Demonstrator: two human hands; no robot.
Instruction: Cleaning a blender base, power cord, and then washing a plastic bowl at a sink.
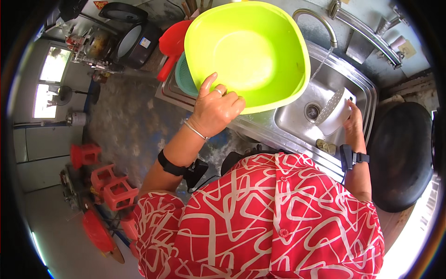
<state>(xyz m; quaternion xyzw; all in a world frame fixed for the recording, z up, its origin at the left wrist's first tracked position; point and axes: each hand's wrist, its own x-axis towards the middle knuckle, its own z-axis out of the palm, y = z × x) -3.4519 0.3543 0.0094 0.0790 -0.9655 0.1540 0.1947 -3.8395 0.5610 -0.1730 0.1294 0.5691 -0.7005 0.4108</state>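
Note:
My left hand [217, 111] grips the near rim of a large lime-green plastic basin [284, 75], its fingers curled over the edge. The basin is tilted so its inside faces me, and nothing lies in it. In the stainless steel sink [294, 120], my right hand [354, 118] holds a white plastic container with a perforated side [334, 117] by its right edge. It is tipped on its side beside the drain [313, 111]. A thin stream of water runs from the curved faucet [318, 21] into the sink, left of the container.
A crumpled scrubbing pad or cloth [325, 146] lies at the sink's near edge. Behind the basin are a red plastic dipper [174, 38] and a teal colander [184, 76]. A large black wok [400, 157] stands at right. Beyond, left, are a rice cooker [136, 45] and red stools [120, 193].

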